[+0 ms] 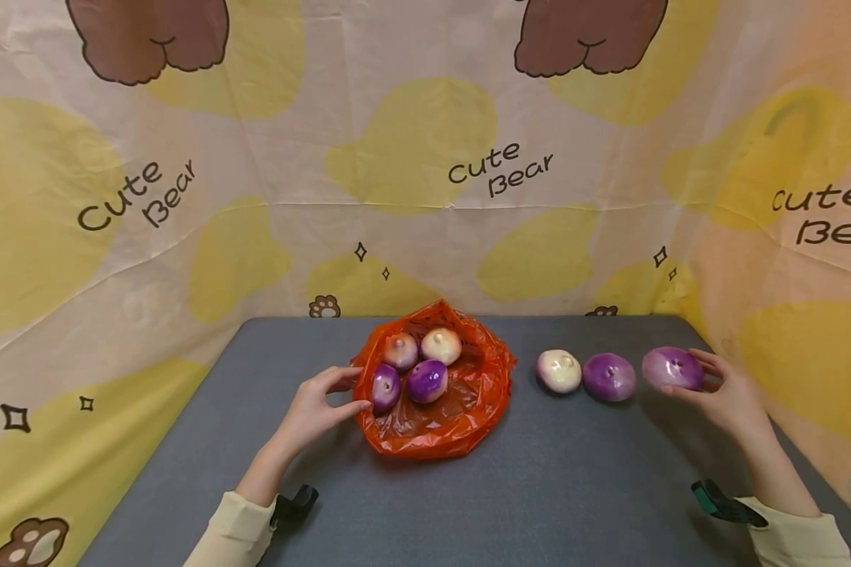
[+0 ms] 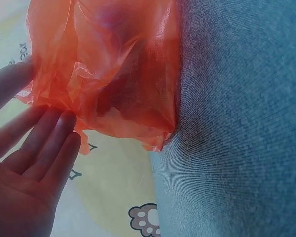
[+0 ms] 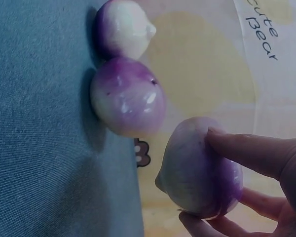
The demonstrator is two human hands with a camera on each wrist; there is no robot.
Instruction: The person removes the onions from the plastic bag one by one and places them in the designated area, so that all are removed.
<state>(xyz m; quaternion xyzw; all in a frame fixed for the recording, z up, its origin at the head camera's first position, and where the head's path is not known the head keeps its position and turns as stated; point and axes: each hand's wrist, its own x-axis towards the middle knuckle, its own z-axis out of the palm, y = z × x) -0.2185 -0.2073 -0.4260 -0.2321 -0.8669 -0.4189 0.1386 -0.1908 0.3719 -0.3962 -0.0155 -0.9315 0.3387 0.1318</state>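
Observation:
An orange-red plastic bag (image 1: 432,453) stands with its mouth spread, holding several purple and cream onions (image 1: 428,381). My left hand (image 1: 319,405) holds the bag's left rim, thumb toward the front and fingers farther back. In the left wrist view its fingertips (image 2: 68,121) meet the crinkled bag (image 2: 133,103). On the right, my right hand (image 1: 730,394) grips a purple-and-white onion (image 1: 670,368) between thumb and fingers. The right wrist view shows this onion (image 3: 197,168) held off the table, its pointed end toward the tabletop.
Between the bag and my right hand, a cream onion (image 1: 559,372) and a purple onion (image 1: 609,377) lie side by side on the grey table (image 1: 539,496). A printed cloth (image 1: 411,157) hangs behind and along both sides. Dark bands (image 1: 294,506) circle both wrists.

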